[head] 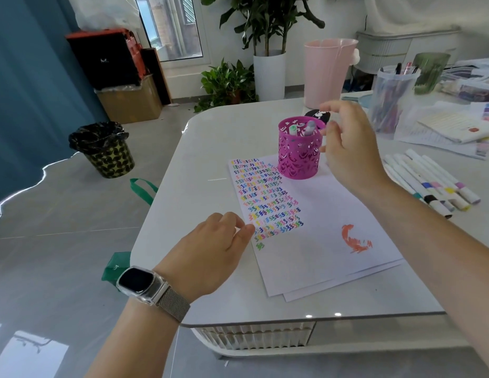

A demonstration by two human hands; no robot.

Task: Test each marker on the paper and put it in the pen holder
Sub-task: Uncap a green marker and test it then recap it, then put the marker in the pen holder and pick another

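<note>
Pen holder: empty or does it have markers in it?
Not empty. The pen holder stands upright on the paper, and at least two marker ends show inside its rim.

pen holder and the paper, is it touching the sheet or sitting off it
Touching. The head view shows the pen holder standing with its base on the top corner of the paper, with no gap beneath it.

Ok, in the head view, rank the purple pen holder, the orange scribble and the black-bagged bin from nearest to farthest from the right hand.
From the right hand:
1. Purple pen holder, right beside its fingers.
2. Orange scribble, lower on the paper.
3. Black-bagged bin, on the floor, far left.
</note>
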